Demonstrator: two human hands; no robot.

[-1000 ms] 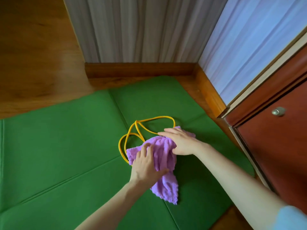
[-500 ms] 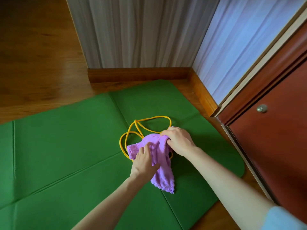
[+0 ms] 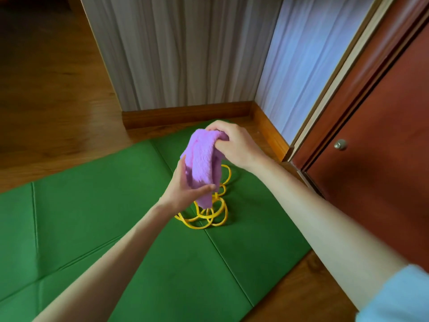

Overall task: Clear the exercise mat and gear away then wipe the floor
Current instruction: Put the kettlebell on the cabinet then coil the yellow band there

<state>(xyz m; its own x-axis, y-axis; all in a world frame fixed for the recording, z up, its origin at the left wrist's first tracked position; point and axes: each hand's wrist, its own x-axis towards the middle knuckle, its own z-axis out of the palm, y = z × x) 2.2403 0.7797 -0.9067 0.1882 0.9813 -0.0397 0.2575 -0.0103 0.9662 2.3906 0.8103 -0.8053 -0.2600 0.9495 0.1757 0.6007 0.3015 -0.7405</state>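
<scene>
Little was done: both the right hand (image 3: pixel 234 145) and left hand (image 3: pixel 183 189) gripped the purple cloth (image 3: pixel 202 163) in curled fingers, while the yellow cord (image 3: pixel 204 217) lay on the unfolded green mat (image 3: pixel 92 205), floor unwiped

Two hands: left hand (image 3: pixel 183 190), right hand (image 3: pixel 234 145), both gripping one purple cloth (image 3: pixel 202 166); one yellow coiled rope (image 3: pixel 206 217) below grip; one green mat (image 3: pixel 116 205) beneath; one door knob (image 3: pixel 340 144) right of grip.

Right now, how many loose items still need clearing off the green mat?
2: the purple cloth, held up in both hands, and the yellow cord, coiled on the green mat beneath it. The cloth and arms may hide something more.
</scene>
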